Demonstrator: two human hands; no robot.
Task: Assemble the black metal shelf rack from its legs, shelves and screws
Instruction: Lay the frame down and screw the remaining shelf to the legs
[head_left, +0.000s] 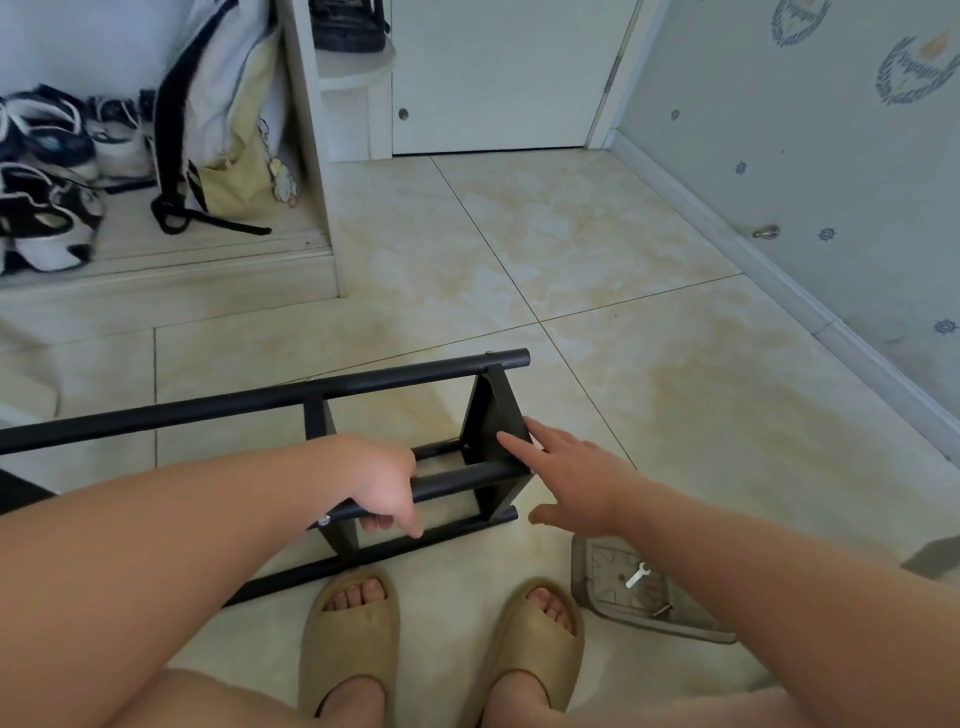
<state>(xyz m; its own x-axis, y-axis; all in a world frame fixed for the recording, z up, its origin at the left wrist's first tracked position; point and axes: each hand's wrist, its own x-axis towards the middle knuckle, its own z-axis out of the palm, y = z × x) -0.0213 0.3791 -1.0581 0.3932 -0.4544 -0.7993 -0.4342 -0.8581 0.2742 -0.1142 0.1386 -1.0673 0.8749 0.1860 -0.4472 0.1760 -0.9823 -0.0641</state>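
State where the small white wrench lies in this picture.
In the head view, lower right: the wrench lies in the grey tray on the floor, just right of the right sandal.

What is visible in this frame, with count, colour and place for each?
rack: 1, black, on its side on the tiled floor
tray: 1, grey, on the floor right of the feet
wrench: 1, white, in the tray
screw: apparently 1, dark, in the tray
backpack: 1, white and cream, black straps, on the left platform
sneakers: several, black and white, far left
door: 1, white, closed, ahead
doorstop: 1, metallic, low on right wall
slippers: 2, tan, on the person's feet
left hand: 1, grips a rack tube
right hand: 1, fingers straight, at the rack's end shelf
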